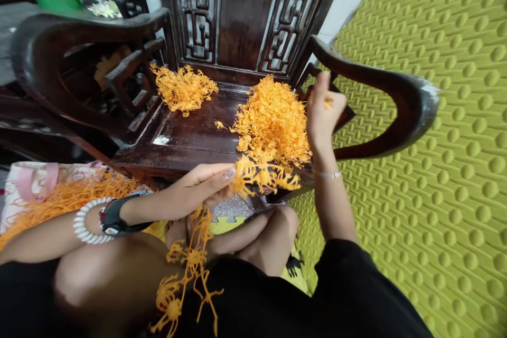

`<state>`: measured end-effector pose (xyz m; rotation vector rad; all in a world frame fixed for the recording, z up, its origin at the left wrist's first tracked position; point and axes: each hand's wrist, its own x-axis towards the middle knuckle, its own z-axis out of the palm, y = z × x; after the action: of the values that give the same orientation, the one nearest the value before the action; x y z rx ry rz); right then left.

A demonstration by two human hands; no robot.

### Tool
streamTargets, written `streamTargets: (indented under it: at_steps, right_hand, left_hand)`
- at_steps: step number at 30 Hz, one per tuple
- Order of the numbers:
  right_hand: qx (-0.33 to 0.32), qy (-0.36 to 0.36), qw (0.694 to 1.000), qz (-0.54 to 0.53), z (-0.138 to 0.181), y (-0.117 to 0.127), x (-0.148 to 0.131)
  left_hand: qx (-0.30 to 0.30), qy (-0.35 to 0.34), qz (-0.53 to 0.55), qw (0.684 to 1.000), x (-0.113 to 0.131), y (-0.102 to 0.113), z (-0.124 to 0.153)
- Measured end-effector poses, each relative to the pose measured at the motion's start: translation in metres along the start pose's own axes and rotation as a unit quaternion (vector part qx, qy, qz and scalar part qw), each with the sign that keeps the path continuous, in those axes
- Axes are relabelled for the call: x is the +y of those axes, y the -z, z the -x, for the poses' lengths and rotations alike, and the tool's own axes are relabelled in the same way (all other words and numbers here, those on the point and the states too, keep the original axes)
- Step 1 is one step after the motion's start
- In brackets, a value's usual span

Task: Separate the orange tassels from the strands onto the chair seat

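**Head view: orange strands pinched over a carved chair seat**

Head camera looks down on a tangled bunch of orange strands (259, 177) held just before the front edge of the chair seat (190, 134). More of the same tangle trails down from the bunch onto the person's lap. The left hand (202, 185) grips the bunch between thumb and fingertips, closed on it, palm turned inward. Its forearm crosses the picture from the left and wears a white bead bracelet (85, 222) beside a dark watch (114, 216).

Just behind the bunch, a large heap (273, 116) of the same strands lies on the right side of the seat. A smaller heap (182, 87) sits well apart at the back left corner.

The right hand (322, 113) is raised beside the large heap with its wrist bent and fingers up. It is pinched shut on a small orange scrap (328, 104), and a thin bracelet (328, 174) circles the wrist. The chair's curved right armrest (396, 97) runs close behind that hand.

At the left lies a pale bag (35, 177) with pink handles and more orange strands on it. A bumpy green mat (435, 195) covers the floor to the right.
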<state>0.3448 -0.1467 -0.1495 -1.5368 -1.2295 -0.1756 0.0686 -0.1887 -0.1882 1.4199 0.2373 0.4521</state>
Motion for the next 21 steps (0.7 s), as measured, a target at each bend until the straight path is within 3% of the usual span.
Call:
streamTargets:
  at_steps: [2,4,7,8,10,12,13,15,17,18,21]
  right_hand:
    - [-0.039,0.014,0.991,0.124,-0.029,-0.027,0.019]
    - [-0.123,0.022,0.962,0.242,-0.049,-0.041,0.038]
    - [-0.247,-0.002,0.912,0.327,-0.061,-0.041,0.058]
    - [-0.263,-0.011,0.908,0.325,-0.059,-0.037,0.061]
    - [-0.241,0.013,0.936,0.256,-0.043,-0.026,0.056]
    - [-0.223,0.086,0.967,0.086,-0.012,-0.016,0.037]
    - [-0.258,0.115,0.959,-0.028,0.008,-0.011,0.023]
    - [-0.366,0.115,0.889,-0.25,0.053,-0.008,-0.009]
    - [-0.382,0.057,0.842,-0.376,0.094,-0.011,-0.04]
    - [-0.338,0.03,0.847,-0.41,0.11,-0.014,-0.053]
    - [-0.17,-0.032,0.901,-0.397,0.136,-0.016,-0.073]
  left_hand:
    - [0.009,-0.031,0.036,0.999,0.003,0.003,0.0]
    - [0.032,-0.044,0.053,0.997,0.006,0.006,0.0]
    - [0.078,-0.042,0.059,0.994,0.009,0.009,-0.001]
    - [0.089,-0.039,0.058,0.994,0.01,0.009,-0.001]
    - [0.103,-0.035,0.052,0.993,0.011,0.009,-0.003]
    - [0.108,-0.046,0.037,0.992,0.013,0.008,-0.006]
    - [0.108,-0.054,0.021,0.992,0.014,0.006,-0.008]
    - [0.097,-0.054,-0.034,0.993,0.015,0.001,-0.014]
    - [0.073,-0.038,-0.116,0.99,0.014,-0.005,-0.021]
    - [0.064,-0.028,-0.155,0.985,0.013,-0.008,-0.024]
    - [0.031,-0.023,-0.234,0.972,0.008,-0.015,-0.032]
